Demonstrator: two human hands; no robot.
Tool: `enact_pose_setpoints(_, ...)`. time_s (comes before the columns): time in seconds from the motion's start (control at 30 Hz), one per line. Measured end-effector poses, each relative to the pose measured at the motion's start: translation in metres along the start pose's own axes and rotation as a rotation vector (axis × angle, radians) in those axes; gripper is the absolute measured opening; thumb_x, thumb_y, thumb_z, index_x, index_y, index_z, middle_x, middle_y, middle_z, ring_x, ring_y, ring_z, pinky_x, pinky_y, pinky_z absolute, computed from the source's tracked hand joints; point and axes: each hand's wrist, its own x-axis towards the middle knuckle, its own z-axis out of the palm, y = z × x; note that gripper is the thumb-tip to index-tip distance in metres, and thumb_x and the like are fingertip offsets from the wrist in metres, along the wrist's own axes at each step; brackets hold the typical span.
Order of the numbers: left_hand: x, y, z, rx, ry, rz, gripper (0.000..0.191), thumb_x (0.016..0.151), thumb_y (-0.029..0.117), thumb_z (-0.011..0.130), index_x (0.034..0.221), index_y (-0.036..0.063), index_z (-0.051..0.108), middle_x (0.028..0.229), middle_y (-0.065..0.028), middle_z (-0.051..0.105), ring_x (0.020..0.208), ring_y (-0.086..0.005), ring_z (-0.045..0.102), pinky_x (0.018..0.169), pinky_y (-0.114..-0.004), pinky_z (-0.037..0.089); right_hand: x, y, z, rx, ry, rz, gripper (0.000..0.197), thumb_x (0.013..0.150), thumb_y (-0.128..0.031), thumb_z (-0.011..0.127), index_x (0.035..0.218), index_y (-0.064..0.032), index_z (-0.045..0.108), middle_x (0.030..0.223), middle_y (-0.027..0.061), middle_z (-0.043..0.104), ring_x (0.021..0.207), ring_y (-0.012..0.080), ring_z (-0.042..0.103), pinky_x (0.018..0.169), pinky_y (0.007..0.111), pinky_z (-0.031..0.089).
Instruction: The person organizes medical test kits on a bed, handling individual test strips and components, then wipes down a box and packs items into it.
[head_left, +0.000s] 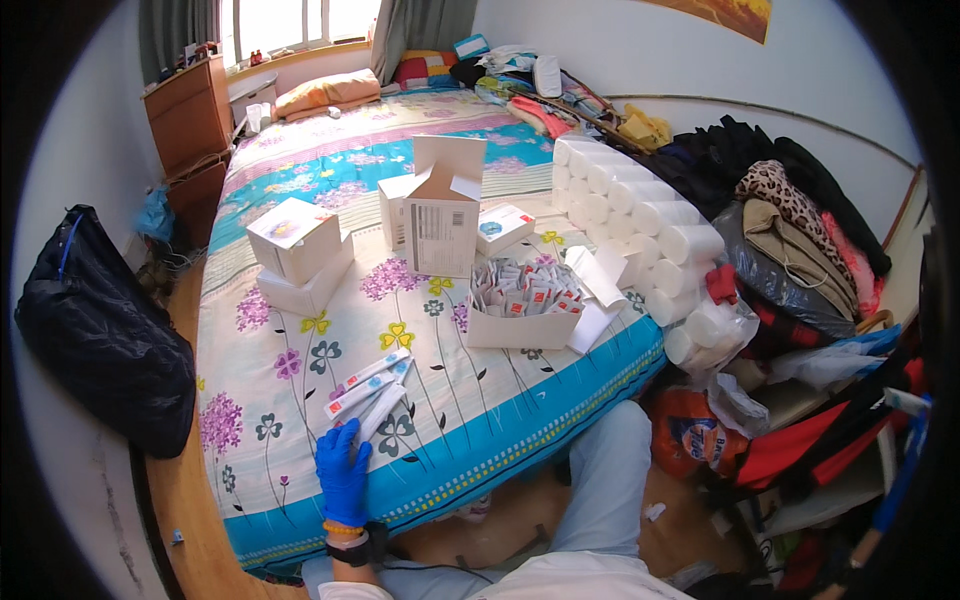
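My left hand, in a blue glove, rests palm down on the flowered bedspread near the bed's front edge. Its fingertips reach the lower ends of several slim white packets that lie loosely fanned out. The thumb stands apart from the fingers, and no packet is lifted. My right hand is out of view. To the right of the packets stands an open white box, filled with small white-and-red sachets. Behind it are a tall carton with its flap up and a flat white box.
Two stacked white boxes stand left of the carton. Wrapped paper rolls line the bed's right side. White folded paper lies beside the sachet box. A black bag is left of the bed; piled clothes lie at right.
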Motion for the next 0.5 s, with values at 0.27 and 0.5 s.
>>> enact_pose_setpoints(0.27, -0.009, 0.01, -0.003, -0.003, -0.003, -0.007, 0.059, 0.124, 0.005, 0.093, 0.182, 0.0042, 0.081, 0.137, -0.0131, 0.095, 0.108, -0.0256, 0.09, 0.091, -0.039, 0.072, -0.018, 0.011, -0.015, 0.02, -0.01, 0.046, 0.028, 0.126, -0.027, 0.097, 0.14, -0.0027, 0.098, 0.115, 0.0089, 0.098, 0.102, 0.0155, 0.089, 0.096, 0.038, 0.072)
enact_pose_setpoints(0.5, -0.005, 0.006, -0.003, -0.002, 0.006, 0.0, 0.056, 0.125, 0.005, 0.092, 0.18, 0.0038, 0.082, 0.138, -0.0126, 0.095, 0.108, -0.0242, 0.089, 0.092, -0.038, 0.072, -0.035, 0.001, 0.027, 0.047, -0.128, 0.124, 0.03, 0.127, -0.029, 0.097, 0.138, -0.002, 0.098, 0.114, 0.0085, 0.097, 0.101, 0.0152, 0.089, 0.095, 0.038, 0.072)
